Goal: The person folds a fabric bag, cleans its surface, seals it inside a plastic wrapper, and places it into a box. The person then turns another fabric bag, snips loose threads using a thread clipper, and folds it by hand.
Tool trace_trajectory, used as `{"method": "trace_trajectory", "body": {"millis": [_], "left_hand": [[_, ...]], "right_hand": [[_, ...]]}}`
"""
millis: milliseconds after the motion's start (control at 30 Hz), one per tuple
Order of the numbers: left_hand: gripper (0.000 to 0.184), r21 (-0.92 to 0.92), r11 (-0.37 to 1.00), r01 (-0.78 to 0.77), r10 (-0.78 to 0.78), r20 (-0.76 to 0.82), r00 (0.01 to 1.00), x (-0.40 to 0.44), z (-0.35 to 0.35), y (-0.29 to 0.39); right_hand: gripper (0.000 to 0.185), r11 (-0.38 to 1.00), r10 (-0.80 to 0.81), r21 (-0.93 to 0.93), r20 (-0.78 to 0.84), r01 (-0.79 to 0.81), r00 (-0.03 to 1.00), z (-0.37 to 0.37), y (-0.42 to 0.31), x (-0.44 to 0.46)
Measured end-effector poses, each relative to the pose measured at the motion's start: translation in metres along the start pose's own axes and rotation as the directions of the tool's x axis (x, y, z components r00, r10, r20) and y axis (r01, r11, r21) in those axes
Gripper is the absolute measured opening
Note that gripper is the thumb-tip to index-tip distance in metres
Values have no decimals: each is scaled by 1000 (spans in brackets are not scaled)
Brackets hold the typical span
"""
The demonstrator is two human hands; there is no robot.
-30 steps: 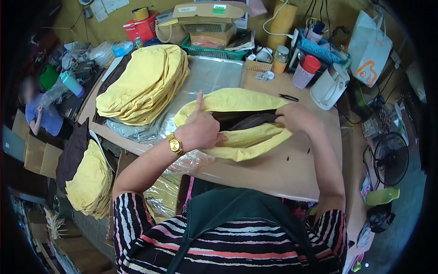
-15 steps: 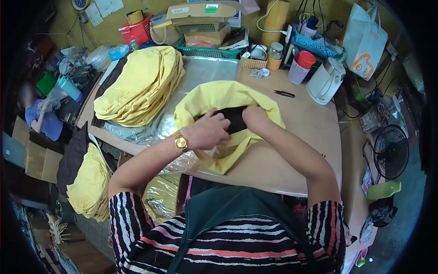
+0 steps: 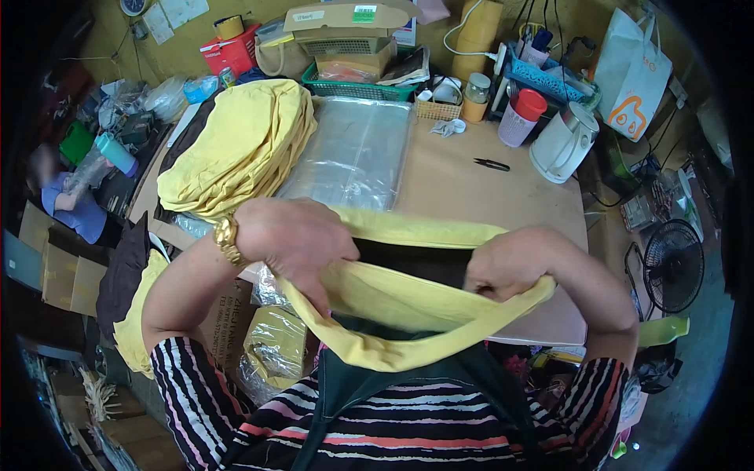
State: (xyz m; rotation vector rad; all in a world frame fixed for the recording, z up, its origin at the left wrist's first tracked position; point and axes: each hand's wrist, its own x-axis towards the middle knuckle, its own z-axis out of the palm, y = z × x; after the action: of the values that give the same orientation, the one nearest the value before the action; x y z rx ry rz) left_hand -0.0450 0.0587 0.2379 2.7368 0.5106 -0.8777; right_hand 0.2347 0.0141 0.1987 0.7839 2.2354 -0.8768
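Note:
A yellow cloth piece (image 3: pixel 393 345) with a dark brown inside is held up in front of my chest, stretched into a wide open loop. My left hand (image 3: pixel 302 239), with a gold watch (image 3: pixel 228 239) at the wrist, grips the loop's left side. At the other end my right hand (image 3: pixel 510 259) is curled with its fingers inside the loop, gripping the cloth near the rim. Some fingertips of both hands are hidden by the fabric. Beyond the loop lies a stack of clear plastic bags (image 3: pixel 349 153). A pile of similar yellow cloth pieces (image 3: pixel 236 149) rests to its left.
Black thread snips (image 3: pixel 492 164) lie on the table (image 3: pixel 448 184). A white kettle (image 3: pixel 564 145), a pink cup with red lid (image 3: pixel 522 118) and a green basket (image 3: pixel 361 90) stand behind. Another person (image 3: pixel 75 200) is at far left. A fan (image 3: pixel 673 263) stands at right.
Both hands have lifted the yellow cloth piece off the table toward my chest and spread apart, pulling it into a wider loop. The plastic bags behind are more exposed.

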Motion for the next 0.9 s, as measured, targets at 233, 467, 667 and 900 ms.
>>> {"method": "trace_trajectory", "body": {"millis": [233,467,667,900], "left_hand": [[40,460,523,718,-353,-650,673,32,-11,19],[66,286,770,570,-262,-673,692,65,28,32],[61,26,866,499,-432,-463,774,123,86,71],[42,-294,939,177,-329,-627,706,207,138,46]], "right_hand": [[24,720,414,-37,-778,-693,473,-8,51,-27],[21,798,528,174,-663,-577,531,34,39,-17],[10,757,447,136,-821,-639,355,95,58,43],[34,891,246,22,-862,-454,442,169,47,166]]}}
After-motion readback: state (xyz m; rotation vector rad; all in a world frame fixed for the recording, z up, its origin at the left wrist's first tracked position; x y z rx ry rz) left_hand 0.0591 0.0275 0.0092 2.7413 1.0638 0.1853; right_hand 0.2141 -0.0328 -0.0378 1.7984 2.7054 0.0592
